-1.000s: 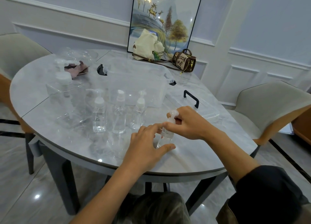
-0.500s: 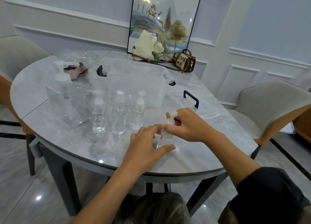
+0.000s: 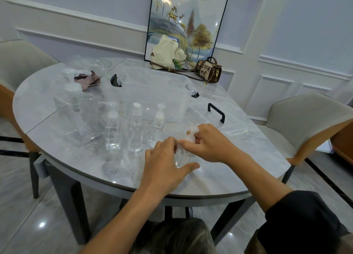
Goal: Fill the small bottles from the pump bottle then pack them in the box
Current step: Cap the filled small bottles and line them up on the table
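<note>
Lower centre of the frame: the left hand (image 3: 164,164) curls round the clear body of a small bottle (image 3: 192,130), thumb stretched along the table (image 3: 229,177) in front of it. Just right of it, the right hand (image 3: 210,145) pinches the bottle's white pump collar, with the pump head showing above the fingers. The bottle stands near the front edge of the table, roughly upright.

Compared with the views half a second and one second earlier, both hands and the bottle sit almost exactly where they were; only the right fingers have shifted slightly on the collar. This suggests the pump top is being screwed on or off, so that this bottle is not yet ready for packing.

Left of centre, three more small bottles (image 3: 135,127) stand in a row, all capped; how full they are cannot be told. Further left stands the large pump bottle (image 3: 76,110).

Mid-frame behind the row lies the clear box (image 3: 152,93), open, with nothing discernible inside; its lid (image 3: 236,128), with a black handle, rests to the right. Packing appears not yet begun.

Upper frame: a pink cloth (image 3: 87,80), a cream bag (image 3: 168,55), a brown handbag (image 3: 208,71) and a framed picture (image 3: 187,20) against the wall.
</note>
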A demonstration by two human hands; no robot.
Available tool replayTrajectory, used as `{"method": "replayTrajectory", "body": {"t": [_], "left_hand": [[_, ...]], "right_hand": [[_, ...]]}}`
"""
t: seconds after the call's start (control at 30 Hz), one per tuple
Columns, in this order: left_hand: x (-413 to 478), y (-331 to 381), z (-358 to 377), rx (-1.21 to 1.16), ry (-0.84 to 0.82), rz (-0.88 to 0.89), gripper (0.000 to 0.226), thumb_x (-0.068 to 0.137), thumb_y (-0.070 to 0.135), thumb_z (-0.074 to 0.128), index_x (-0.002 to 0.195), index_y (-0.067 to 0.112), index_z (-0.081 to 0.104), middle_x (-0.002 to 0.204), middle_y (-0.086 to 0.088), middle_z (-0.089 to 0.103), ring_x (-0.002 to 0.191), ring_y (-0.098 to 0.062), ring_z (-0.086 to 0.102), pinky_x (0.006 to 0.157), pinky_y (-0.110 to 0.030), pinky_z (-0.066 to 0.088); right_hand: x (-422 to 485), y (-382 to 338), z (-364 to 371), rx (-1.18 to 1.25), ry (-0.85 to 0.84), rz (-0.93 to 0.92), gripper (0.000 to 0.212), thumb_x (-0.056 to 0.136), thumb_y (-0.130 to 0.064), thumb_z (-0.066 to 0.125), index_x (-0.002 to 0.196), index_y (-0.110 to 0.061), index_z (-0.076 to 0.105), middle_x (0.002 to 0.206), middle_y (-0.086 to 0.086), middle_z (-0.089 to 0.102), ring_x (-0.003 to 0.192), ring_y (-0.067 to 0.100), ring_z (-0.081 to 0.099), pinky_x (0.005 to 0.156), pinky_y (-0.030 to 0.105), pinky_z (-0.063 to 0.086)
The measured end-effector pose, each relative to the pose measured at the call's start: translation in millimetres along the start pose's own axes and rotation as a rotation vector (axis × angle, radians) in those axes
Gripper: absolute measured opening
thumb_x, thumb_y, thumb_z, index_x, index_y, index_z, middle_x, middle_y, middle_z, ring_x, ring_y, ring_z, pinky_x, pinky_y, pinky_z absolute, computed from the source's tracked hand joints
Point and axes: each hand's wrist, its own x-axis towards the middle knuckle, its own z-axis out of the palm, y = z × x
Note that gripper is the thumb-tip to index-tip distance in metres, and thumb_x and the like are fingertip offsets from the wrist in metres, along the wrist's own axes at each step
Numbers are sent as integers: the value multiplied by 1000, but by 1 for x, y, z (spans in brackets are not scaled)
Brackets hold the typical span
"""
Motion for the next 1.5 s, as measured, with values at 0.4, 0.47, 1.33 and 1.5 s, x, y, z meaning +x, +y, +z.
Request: {"method": "replayTrajectory", "body": {"t": [0.4, 0.47, 1.33, 1.5], "left_hand": [[-2, 1, 10, 218, 131, -5, 63, 78, 81, 66, 108, 30, 42, 105, 17, 49, 98, -8, 42, 87, -27, 24], [-2, 1, 9, 235, 151, -5, 65, 77, 82, 66, 110, 29, 46, 104, 17, 50, 98, -8, 42, 87, -28, 25], [-16, -69, -113, 86, 382, -100, 69, 82, 52, 81, 134, 30, 41, 123, 15, 43, 111, -9, 54, 87, -36, 56], [-1, -78, -111, 81, 282, -176, 108, 75, 59, 85, 157, 29, 21, 149, 8, 37, 130, -15, 50, 100, -43, 54]], "right_hand": [[2, -6, 8, 12, 65, 82, 54, 81, -46, 60, 49, -14, 30, 47, 2, 33, 47, 16, 29, 50, 34, 26], [2, -6, 8, 16, 61, 89, 55, 82, -45, 62, 48, -16, 31, 46, 1, 33, 47, 15, 29, 49, 32, 26], [51, -14, 39, 17, 205, 334, 64, 94, -67, 60, 65, -19, 29, 59, -6, 35, 56, 15, 34, 53, 32, 26], [54, 0, 41, 164, 173, 338, 64, 83, -72, 69, 76, -19, 35, 67, -4, 39, 61, 15, 36, 59, 32, 31]]}}
